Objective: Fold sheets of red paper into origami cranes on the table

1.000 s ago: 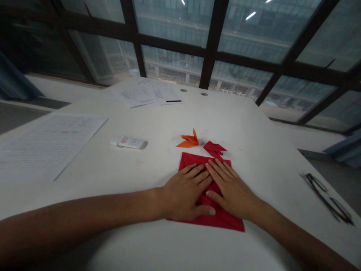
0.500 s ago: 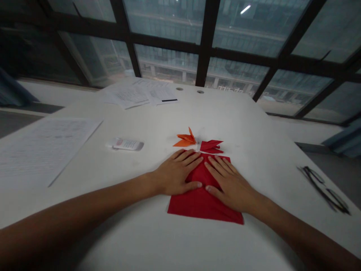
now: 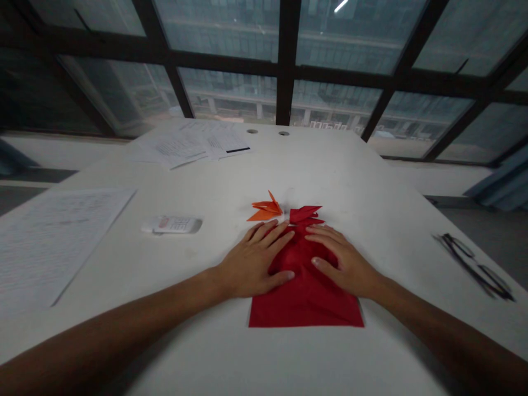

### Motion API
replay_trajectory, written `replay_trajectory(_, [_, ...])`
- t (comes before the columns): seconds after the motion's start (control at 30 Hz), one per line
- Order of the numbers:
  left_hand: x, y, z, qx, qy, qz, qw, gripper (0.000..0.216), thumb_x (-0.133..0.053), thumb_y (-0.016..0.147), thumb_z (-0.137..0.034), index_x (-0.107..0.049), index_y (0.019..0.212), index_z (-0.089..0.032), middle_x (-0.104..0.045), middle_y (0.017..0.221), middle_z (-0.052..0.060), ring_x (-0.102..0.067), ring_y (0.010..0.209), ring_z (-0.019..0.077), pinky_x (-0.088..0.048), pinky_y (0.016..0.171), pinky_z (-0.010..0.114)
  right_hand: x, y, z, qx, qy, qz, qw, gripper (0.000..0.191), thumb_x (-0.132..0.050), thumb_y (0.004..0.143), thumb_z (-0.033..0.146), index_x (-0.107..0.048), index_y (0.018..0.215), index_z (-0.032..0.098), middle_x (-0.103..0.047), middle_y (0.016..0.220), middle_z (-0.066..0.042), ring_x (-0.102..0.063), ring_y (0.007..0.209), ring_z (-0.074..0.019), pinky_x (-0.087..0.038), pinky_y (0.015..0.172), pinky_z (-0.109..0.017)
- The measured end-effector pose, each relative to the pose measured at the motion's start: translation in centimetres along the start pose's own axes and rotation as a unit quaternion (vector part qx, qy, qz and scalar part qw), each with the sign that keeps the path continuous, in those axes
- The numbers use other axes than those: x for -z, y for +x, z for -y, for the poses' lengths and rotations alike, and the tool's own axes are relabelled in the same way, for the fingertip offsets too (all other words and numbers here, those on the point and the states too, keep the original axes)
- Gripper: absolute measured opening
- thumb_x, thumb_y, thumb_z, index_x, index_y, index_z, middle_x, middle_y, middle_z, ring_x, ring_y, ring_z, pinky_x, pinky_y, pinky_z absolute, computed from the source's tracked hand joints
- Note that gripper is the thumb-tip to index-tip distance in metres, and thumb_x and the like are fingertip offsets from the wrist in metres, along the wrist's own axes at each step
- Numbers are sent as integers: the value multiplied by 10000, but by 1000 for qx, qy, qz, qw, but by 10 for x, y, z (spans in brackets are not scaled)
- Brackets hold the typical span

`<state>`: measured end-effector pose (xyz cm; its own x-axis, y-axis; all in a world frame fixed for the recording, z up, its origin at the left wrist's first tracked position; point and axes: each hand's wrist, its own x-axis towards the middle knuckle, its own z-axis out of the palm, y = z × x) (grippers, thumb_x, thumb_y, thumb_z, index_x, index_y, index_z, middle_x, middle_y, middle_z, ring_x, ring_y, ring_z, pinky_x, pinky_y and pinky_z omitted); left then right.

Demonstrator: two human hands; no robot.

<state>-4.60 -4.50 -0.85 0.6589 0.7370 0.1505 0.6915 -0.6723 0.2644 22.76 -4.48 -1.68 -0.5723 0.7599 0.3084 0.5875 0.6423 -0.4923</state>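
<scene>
A red sheet of paper (image 3: 305,302) lies on the white table in front of me, faint creases across it. On its left part rests my left hand (image 3: 258,261), palm down with fingers stretched out. My right hand (image 3: 344,261) lies over the right side, its fingers slightly bent and the thumb apart from them. Both hands cover parts of the sheet's side edges. Just beyond the fingertips sit an orange folded paper figure (image 3: 266,210) and a red folded paper figure (image 3: 305,214), side by side.
To the left lie a white labelled bottle or tube (image 3: 172,224) and a printed sheet (image 3: 53,242). More papers (image 3: 185,144) are spread at the back. Black-framed glasses (image 3: 474,267) rest near the table's right edge. Windows (image 3: 231,93) stand behind the table (image 3: 330,165).
My right hand has shifted a little outward, its fingers now more bent. The left hand stays nearly in place on the sheet. The camera view has turned slightly.
</scene>
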Motion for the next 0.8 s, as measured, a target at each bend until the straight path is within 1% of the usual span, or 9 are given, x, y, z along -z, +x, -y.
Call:
replay_trajectory(0.03, [1, -1, 0, -1, -13, -16, 1000, 772, -526, 960, -643, -336, 1596, -249, -310, 1691, 104, -275, 1537, 386, -249, 1234, 592, 0, 0, -1, -6, 23, -31, 999, 359, -562, 1010, 361, -610, 1341, 229, -602, 1478, -116, -511, 1413, -266, -377, 1205, -558])
replay_trajectory(0.1, [5, -5, 1, -4, -40, -47, 998, 597, -534, 1000, -486, -424, 1535, -245, -382, 1651, 110, -345, 1496, 351, -307, 1212, 567, 0, -2, -4, -29, 62, -86, 994, 232, -523, 1017, 271, -657, 1204, 239, -685, 1332, -99, -605, 1294, -244, -464, 1135, -518])
replay_trajectory(0.17, [8, -14, 3, -16, -63, -64, 996, 420, -494, 1014, -287, -523, 1431, -238, -489, 1571, 107, -429, 1432, 310, -364, 1181, 535, 2, -7, -9, -52, 83, -124, 987, 216, -474, 1012, 194, -670, 1087, 247, -726, 1203, -78, -665, 1179, -229, -522, 1062, -485])
replay_trajectory(0.2, [9, -20, 5, -28, -70, -67, 995, 385, -477, 1000, -205, -565, 1373, -235, -543, 1519, 102, -464, 1398, 298, -391, 1163, 523, 4, -11, -12, -56, 84, -136, 986, 237, -460, 1002, 161, -670, 1065, 251, -731, 1173, -69, -677, 1143, -227, -540, 1032, -476])
replay_trajectory(0.3, [13, -39, 12, -70, -87, -31, 993, 429, -467, 951, -81, -613, 1316, -256, -613, 1440, 82, -542, 1320, 268, -466, 1118, 474, 14, -26, -22, -26, 61, -98, 993, 272, -466, 964, 102, -677, 1036, 258, -718, 1190, -68, -668, 1150, -234, -554, 999, -472])
replay_trajectory(0.43, [15, -50, 18, -53, -98, -28, 993, 506, -451, 948, -27, -631, 1337, -295, -594, 1465, 69, -538, 1334, 249, -498, 1115, 445, 27, -40, -29, 3, 14, -21, 1000, 413, -490, 934, 82, -672, 1242, 289, -653, 1357, -83, -586, 1296, -251, -532, 1050, -498])
replay_trajectory(0.5, [15, -48, 19, -52, -99, -23, 994, 491, -460, 962, -45, -638, 1340, -302, -602, 1456, 60, -531, 1334, 247, -494, 1124, 443, 31, -42, -29, 26, -6, 20, 999, 446, -523, 921, 88, -677, 1276, 310, -613, 1429, -78, -538, 1356, -262, -505, 1086, -516])
replay_trajectory(0.63, [17, -44, 19, -48, -108, -5, 993, 433, -473, 983, -91, -648, 1323, -295, -621, 1426, 53, -536, 1306, 245, -489, 1124, 436, 36, -41, -26, 51, -17, 83, 995, 400, -579, 932, 133, -705, 1258, 328, -568, 1491, -66, -476, 1415, -273, -454, 1135, -538])
replay_trajectory(0.8, [20, -45, 21, -49, -124, 9, 991, 496, -446, 962, -43, -628, 1346, -298, -608, 1441, 50, -510, 1334, 247, -465, 1137, 445, 36, -42, -25, 68, -29, 99, 992, 315, -595, 985, 221, -712, 1257, 330, -578, 1481, -69, -480, 1408, -270, -452, 1132, -529])
